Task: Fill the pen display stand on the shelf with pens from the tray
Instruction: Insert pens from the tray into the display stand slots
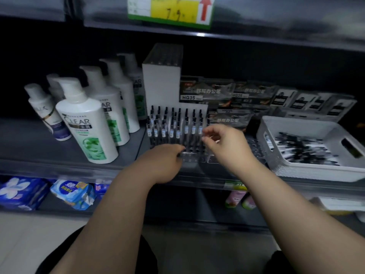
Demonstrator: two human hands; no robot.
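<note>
1 wide-angle camera, worn on the person's head, looks forward and down from close range at a dim shelf [29, 141].

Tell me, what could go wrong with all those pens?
The left hand, pinching a pen, and the right hand work right against the upright pens in the display stand, so a bump might knock some crooked. The white tray sits at the front edge of the shelf; an arm's nudge could tip it and spill its loose pens.
</note>
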